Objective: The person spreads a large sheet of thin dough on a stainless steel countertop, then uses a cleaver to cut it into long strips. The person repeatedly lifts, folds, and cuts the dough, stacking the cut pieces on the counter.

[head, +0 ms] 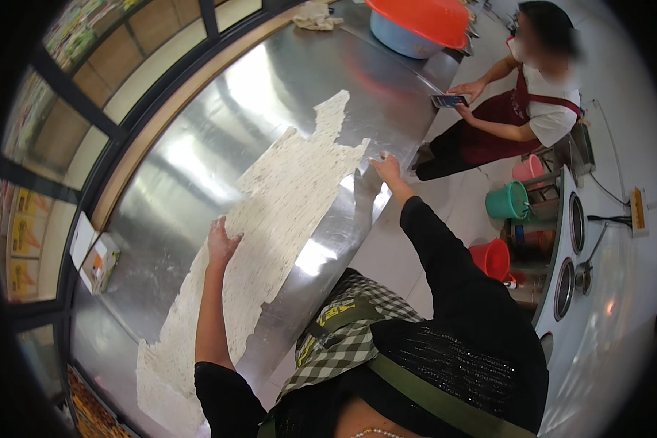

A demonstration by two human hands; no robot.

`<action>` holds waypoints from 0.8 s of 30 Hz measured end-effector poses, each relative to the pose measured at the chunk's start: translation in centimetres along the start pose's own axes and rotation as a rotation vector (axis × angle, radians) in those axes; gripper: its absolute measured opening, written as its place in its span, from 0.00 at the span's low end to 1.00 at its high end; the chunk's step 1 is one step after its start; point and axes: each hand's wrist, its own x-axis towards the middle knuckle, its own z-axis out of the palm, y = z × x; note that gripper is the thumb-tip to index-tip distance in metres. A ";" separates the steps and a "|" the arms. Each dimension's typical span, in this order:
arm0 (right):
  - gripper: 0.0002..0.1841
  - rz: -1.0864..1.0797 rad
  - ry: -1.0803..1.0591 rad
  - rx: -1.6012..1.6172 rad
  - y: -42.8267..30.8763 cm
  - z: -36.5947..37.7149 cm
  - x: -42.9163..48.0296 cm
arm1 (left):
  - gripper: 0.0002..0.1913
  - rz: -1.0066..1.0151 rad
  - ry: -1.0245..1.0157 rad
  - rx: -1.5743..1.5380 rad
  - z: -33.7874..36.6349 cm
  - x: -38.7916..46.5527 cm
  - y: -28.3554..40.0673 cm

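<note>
A long, thin sheet of pale, speckled dough (274, 219) with ragged edges lies flat across the stainless steel table (159, 235). My left hand (223, 241) is at the sheet's far side edge, fingers apart, with what looks like flour on the fingertips; whether it touches the dough or hovers cannot be told. Beyond the sheet's torn upper right corner, my right hand (386, 166) is over the table's near edge, its fingers bent. Whether something small is between those fingertips is not clear.
A person (525, 109) in a dark red apron stands right of the table, holding a phone (449, 101). A red basin on a blue one (405, 44), a cloth (317, 16) and a tissue box (99, 263) rest on the table. Buckets (506, 200) stand by a counter at right.
</note>
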 end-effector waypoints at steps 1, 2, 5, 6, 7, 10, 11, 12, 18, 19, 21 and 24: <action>0.34 -0.002 -0.009 0.009 0.1 0.1 1.1 | 0.38 -0.003 -0.009 0.030 0.2 1.1 0.7; 0.34 -0.014 -0.014 0.019 0.1 0.2 2.4 | 0.38 0.008 -0.004 0.045 0.5 2.5 1.3; 0.32 -0.032 -0.038 0.004 -0.3 1.1 6.3 | 0.38 0.020 0.059 0.088 1.4 6.4 3.6; 0.32 -0.083 -0.061 0.006 -0.6 1.4 7.7 | 0.38 0.023 0.092 0.100 1.7 7.7 4.2; 0.32 -0.095 -0.086 -0.005 -0.9 1.5 8.7 | 0.38 0.002 0.101 0.126 2.1 9.2 5.1; 0.31 -0.289 -0.100 -0.111 -2.1 0.9 12.1 | 0.34 -0.095 0.246 0.202 3.2 10.9 7.4; 0.30 -0.303 -0.165 -0.124 -3.0 1.1 12.8 | 0.32 -0.175 0.220 -0.040 3.7 9.7 8.3; 0.30 -0.364 -0.231 -0.108 -4.1 1.2 13.5 | 0.29 -0.280 0.215 -0.271 4.7 8.5 9.6; 0.26 -0.864 -0.460 -0.173 -12.6 4.6 19.0 | 0.16 -0.927 0.292 -1.401 13.3 -3.7 20.9; 0.25 -0.905 -0.508 -0.139 -13.7 5.6 18.9 | 0.15 -1.058 0.350 -1.581 14.1 -5.1 21.8; 0.24 -0.969 -0.610 -0.090 -15.9 8.4 17.9 | 0.14 -1.188 0.491 -1.789 16.0 -6.5 23.0; 0.24 -1.100 -0.685 -0.036 -18.0 11.9 15.7 | 0.14 -0.884 0.482 -1.205 17.5 -7.3 23.7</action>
